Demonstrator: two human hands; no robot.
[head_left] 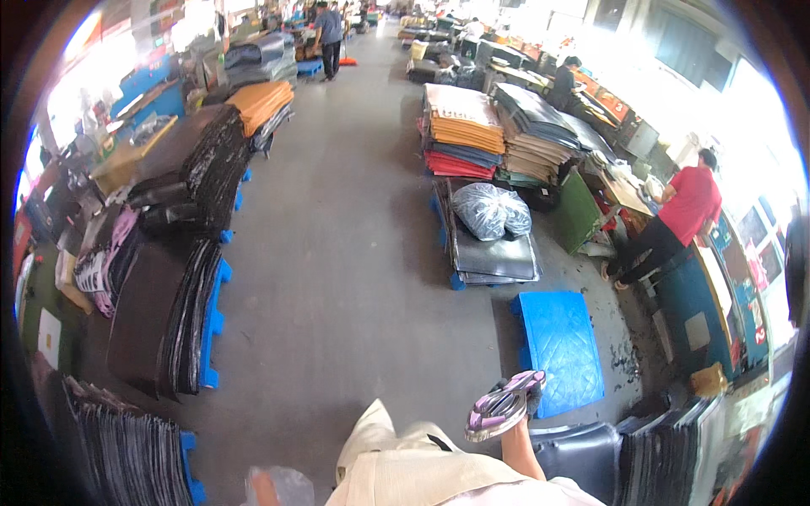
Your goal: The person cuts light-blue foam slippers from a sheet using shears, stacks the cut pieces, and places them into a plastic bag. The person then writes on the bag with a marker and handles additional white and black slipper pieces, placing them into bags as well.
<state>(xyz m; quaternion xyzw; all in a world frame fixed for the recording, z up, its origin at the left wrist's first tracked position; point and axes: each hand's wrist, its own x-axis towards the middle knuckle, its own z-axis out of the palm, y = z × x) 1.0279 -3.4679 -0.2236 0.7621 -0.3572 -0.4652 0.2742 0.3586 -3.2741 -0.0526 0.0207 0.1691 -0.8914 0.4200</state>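
Footwear-shaped piece (502,411), patterned in lilac, black and silvery grey, is held up in the right hand (531,406) at the near left corner of the blue pallet (561,350). Its outline is long and rounded, slanting so that the upper end overlaps the pallet's near edge while the lower end points away to the left. Glossy dark bands curve between the lilac patches, and a pale, shiny rim runs round the lower end. Whether it is one piece or several laid together, I cannot tell. The right hand closes on its right side; the fingers themselves are dark and mostly hidden.

Well to the left of the pallet and nearer the wearer, the left hand (265,487) shows only in part beside a clear plastic bag (295,487); how its fingers stand cannot be told.

Just nearer than the pallet lie smooth black sheets (578,462). Beyond it, a knotted, glossy plastic bundle (489,211) rests on more dark sheets. Across the grey floor (337,278), left of the pallet, stand stacks of black sheets (156,316). To its right, a person in a red shirt (693,202) leans at a workbench.
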